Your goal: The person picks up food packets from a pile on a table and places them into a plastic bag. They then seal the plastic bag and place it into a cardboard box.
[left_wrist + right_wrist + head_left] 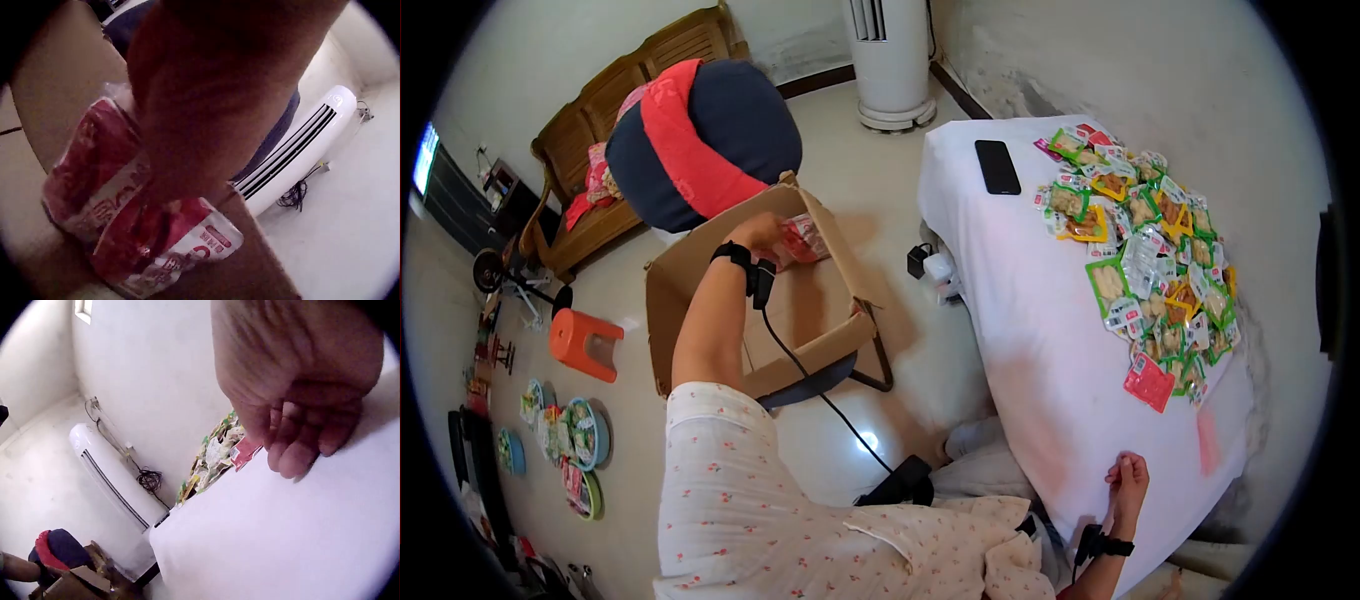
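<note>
Inside the upper part of an open cardboard box (662, 300), my left hand (758, 236) grips red-and-white printed plastic packets (805, 240). In the left wrist view, the clear-edged packets (94, 169) hang below the hand (194, 106), which hides the fingertips. My right hand (1130, 480) rests near the front of a white-covered table (1020, 330) with its fingers loosely curled and nothing in them. Beyond it lies a spread-out pile of small snack packets (1145, 260) in green, yellow and white, with a red packet (1149, 382) at its near edge.
A black phone (998, 167) lies at the table's far left. Behind the box sits a dark round bundle (750, 130) with a red band. An orange stool (586, 343) and several baskets of packets (588, 434) stand on the floor at left. A white tower unit (890, 60) stands behind.
</note>
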`<state>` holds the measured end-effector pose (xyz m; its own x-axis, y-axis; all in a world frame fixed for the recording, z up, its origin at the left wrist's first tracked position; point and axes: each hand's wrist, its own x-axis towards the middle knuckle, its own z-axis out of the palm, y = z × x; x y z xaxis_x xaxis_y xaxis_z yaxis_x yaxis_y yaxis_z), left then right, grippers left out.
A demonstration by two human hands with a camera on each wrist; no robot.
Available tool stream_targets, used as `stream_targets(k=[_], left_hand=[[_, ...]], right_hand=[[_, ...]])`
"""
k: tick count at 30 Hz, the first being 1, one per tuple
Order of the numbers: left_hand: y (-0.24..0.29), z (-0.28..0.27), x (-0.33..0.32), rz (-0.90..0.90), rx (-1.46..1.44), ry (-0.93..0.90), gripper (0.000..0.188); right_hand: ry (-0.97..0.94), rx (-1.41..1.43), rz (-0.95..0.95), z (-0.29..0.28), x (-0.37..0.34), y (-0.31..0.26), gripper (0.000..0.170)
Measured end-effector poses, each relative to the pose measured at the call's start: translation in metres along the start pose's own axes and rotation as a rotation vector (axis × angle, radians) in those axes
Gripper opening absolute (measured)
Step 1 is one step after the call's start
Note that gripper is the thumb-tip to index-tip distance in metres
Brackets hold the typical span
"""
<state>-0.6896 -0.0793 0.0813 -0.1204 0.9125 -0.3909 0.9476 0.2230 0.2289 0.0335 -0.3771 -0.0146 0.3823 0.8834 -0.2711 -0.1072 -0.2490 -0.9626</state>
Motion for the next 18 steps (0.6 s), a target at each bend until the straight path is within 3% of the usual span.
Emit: stream_targets(k=[2,3,5,6,10,12,13,15,18], left_hand=[[-0.029,0.015,0.032,0.272,0.386,0.109,0.03],[-0.045,0.024,0.05,0.281,0.389,0.106,0.03],[-0.058,0.036,0.07,0.015,-0.015,0.307,0.03],[-0.06,0.034,0.069,-0.012,-0.064,0.302,0.03],[-0.035,0.022,0.046,0.05,0.066,0.304,0.03],[-0.021,0.031,0.038,-0.124,0.312,0.5,0.027],[-0.015,0.036,0.032,-0.12,0.314,0.496,0.027],[-0.006,0.043,0.019,0.034,0.464,1.034,0.024],[-0.008,0.048,0.011,0.106,0.336,1.0,0.029]], right_hand=[[0.011,-0.012,-0.043,0.001,-0.003,0.001,0.012],[0.02,-0.009,-0.042,0.002,-0.004,0.002,0.012],[0.021,-0.018,-0.064,0.003,-0.006,0.003,0.011],[0.027,-0.018,-0.063,0.003,-0.006,0.002,0.011],[0.021,-0.036,-0.062,0.002,-0.003,0.005,0.01],[0.028,-0.049,-0.048,0.001,-0.001,0.005,0.009],[0.034,-0.051,-0.047,0.001,-0.002,0.006,0.009],[0.04,-0.053,-0.046,0.002,-0.003,0.005,0.009],[0.049,-0.044,-0.062,0.006,-0.005,0.004,0.01]])
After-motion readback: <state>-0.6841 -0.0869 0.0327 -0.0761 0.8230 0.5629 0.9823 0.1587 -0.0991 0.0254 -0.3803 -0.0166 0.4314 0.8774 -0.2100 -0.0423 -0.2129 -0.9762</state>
